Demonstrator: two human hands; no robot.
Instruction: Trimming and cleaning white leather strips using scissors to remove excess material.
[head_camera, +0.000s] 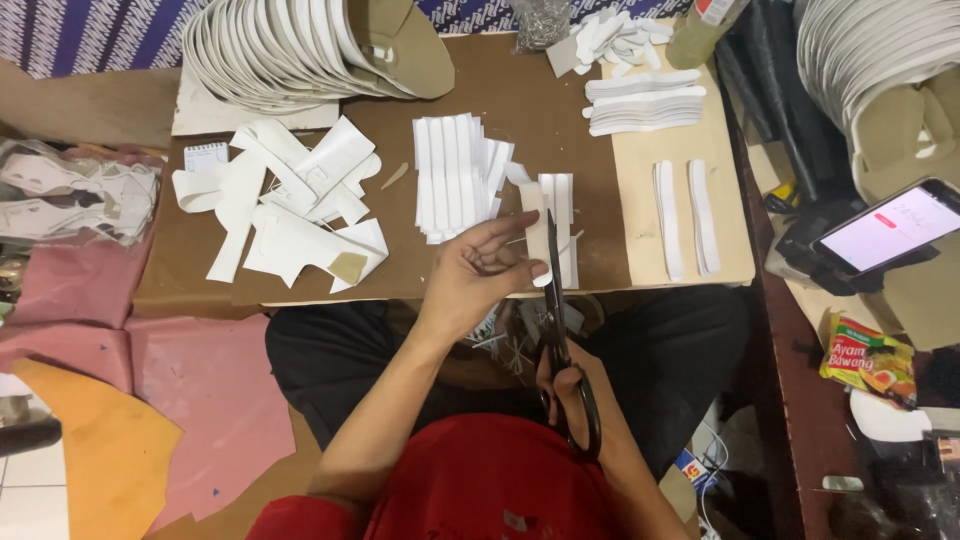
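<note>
White strip (538, 228) is being pinched by the left hand (478, 275) fingers, held taut above the desk (560, 120); black scissors (562, 340) are being gripped closed-fisted by the right hand (572, 392), blades aligned for trimming.

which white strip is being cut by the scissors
The white strip pinched in the left hand, against the scissors; the other strips lie loose on the board.

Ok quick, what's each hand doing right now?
Left hand: pinching a white strip.
Right hand: gripping the black scissors, blade at the strip.
</note>
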